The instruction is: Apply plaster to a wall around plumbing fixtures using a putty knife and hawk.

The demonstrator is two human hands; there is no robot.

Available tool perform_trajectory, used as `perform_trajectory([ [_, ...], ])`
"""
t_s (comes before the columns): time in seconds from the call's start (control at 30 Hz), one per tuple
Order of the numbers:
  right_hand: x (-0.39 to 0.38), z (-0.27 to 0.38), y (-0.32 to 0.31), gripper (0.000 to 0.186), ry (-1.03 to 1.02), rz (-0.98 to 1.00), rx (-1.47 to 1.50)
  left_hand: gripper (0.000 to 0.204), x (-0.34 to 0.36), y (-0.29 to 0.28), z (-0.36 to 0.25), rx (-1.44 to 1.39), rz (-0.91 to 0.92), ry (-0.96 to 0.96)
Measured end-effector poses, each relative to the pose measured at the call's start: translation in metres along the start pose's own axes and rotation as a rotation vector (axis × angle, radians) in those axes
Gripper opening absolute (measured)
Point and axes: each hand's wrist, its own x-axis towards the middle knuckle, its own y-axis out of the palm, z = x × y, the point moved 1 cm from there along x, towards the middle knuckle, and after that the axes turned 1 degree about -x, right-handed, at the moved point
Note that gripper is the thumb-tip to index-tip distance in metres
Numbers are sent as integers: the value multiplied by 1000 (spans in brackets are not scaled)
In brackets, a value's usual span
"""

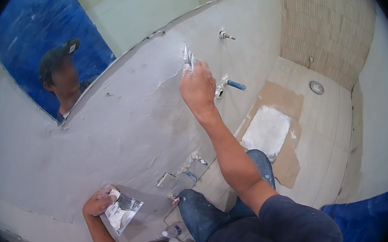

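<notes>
My right hand [198,88] is raised against the smooth grey wall [116,148], its fingers closed around a putty knife [188,58]. The narrow metal blade touches or nearly touches the wall surface; most of the handle is hidden in my grip. Lower left, my left hand [100,201] grips a flat metal plate, like a wide scraper blade [131,206], by its edge. White paste [117,214] covers part of that plate. White smears mark my right fingers as well. Right of my right hand, a blue-capped pipe stub [236,85] sticks out of the wall.
Above it, a metal fitting [226,35] protrudes. Lower down are a wall box [166,180] and more pipe stubs. White powder lies on brown paper [286,99] on the floor, near a round drain [316,87]. A mirror-like panel [140,13] shows a person wearing a cap. A plastic bottle [171,231] lies below.
</notes>
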Motion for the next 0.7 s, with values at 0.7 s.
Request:
perform_trajectory([
  [0.7,-36,39,35,27,-191,-19,-132,25,6,-6,3,24,84,-40],
])
